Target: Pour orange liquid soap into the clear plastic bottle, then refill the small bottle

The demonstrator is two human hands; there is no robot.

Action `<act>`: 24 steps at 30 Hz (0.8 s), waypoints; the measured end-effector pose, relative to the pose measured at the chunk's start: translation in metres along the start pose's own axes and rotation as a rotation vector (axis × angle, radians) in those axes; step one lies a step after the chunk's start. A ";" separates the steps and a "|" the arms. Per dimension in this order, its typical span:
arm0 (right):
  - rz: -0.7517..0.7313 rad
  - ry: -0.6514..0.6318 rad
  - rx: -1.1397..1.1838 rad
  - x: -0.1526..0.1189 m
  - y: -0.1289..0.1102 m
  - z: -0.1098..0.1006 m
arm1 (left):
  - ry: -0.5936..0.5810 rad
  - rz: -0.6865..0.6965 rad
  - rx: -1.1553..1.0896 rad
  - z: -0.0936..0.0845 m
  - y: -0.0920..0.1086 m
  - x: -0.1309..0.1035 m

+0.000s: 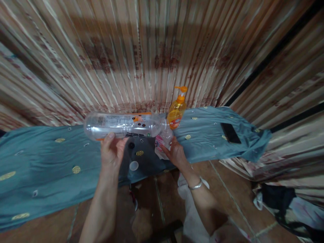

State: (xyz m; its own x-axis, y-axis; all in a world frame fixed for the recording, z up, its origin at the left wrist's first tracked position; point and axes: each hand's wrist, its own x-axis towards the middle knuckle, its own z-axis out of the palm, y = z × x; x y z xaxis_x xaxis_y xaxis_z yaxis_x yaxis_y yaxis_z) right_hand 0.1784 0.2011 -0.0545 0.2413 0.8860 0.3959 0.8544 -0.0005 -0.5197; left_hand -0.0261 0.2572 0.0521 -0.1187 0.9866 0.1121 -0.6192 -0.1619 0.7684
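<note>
My left hand [112, 148] is closed around the lower side of a large clear plastic bottle [121, 125], which lies level in the air with its neck to the right. My right hand [175, 152] grips a smaller clear bottle [165, 136] with a pink and white label. The mouth of the large bottle meets the top of the small one; whether they touch I cannot tell. Just behind stands an orange pump bottle [176, 113]. Below the large bottle, a white round cap [134, 165] and a small black cap [131, 145] lie on the cloth.
A teal cloth with yellow prints [55, 162] covers the long narrow surface. A black phone [230, 133] lies on its right part. Pleated curtains [152, 50] hang right behind it. Dark and pale fabric items [283, 206] are at the lower right, above the tiled floor [225, 189].
</note>
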 end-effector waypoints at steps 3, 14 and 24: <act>0.003 -0.006 0.010 0.000 -0.001 -0.001 | 0.030 -0.006 0.010 0.000 0.000 -0.002; 0.010 -0.010 0.027 -0.001 -0.004 -0.004 | 0.031 0.011 0.028 -0.006 -0.001 -0.001; -0.010 0.004 0.012 -0.001 -0.002 -0.001 | 0.054 0.031 0.050 -0.008 -0.002 -0.004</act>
State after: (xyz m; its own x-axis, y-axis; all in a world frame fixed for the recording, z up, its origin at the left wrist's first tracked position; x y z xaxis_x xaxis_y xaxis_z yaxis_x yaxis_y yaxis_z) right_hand 0.1767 0.1991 -0.0528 0.2345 0.8843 0.4037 0.8514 0.0137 -0.5244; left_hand -0.0305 0.2531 0.0454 -0.1795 0.9783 0.1031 -0.5753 -0.1894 0.7957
